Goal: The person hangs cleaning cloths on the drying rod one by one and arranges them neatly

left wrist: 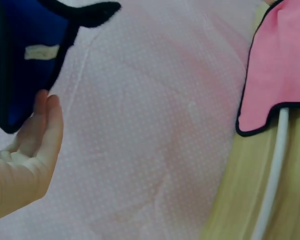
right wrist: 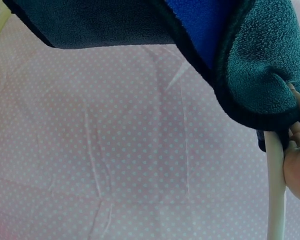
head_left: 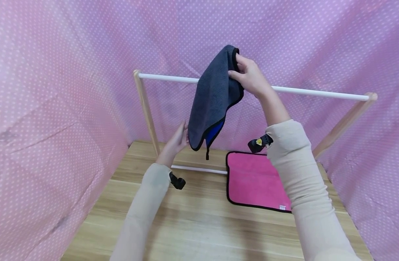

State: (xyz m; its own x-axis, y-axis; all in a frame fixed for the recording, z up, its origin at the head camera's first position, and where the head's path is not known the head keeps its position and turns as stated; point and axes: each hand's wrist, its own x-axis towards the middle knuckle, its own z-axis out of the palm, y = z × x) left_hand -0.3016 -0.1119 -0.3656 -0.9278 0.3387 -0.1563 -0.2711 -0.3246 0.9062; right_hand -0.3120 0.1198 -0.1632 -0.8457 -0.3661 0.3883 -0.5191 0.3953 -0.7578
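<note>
A dark grey towel (head_left: 210, 98) with black edging and a blue underside (right wrist: 200, 30) hangs in front of the white top rail (head_left: 320, 93) of a rack. My right hand (head_left: 250, 75) pinches its upper right edge, thumb on the near face, just above rail height. Lower down, at the towel's left bottom corner, is my left hand (head_left: 177, 139). In the left wrist view, the left hand's fingers (left wrist: 52, 112) reach up straight beside the blue underside, fingertips right at the edging. A small black loop (head_left: 207, 154) dangles from the towel's bottom.
A pink cloth (head_left: 255, 181) with black edging lies at right, over part of the rack's lower white rail (head_left: 199, 169). Wooden posts (head_left: 146, 112) hold the rack on a wood-grain table (head_left: 193, 224). Pink dotted fabric (head_left: 88, 72) surrounds it at the back and sides.
</note>
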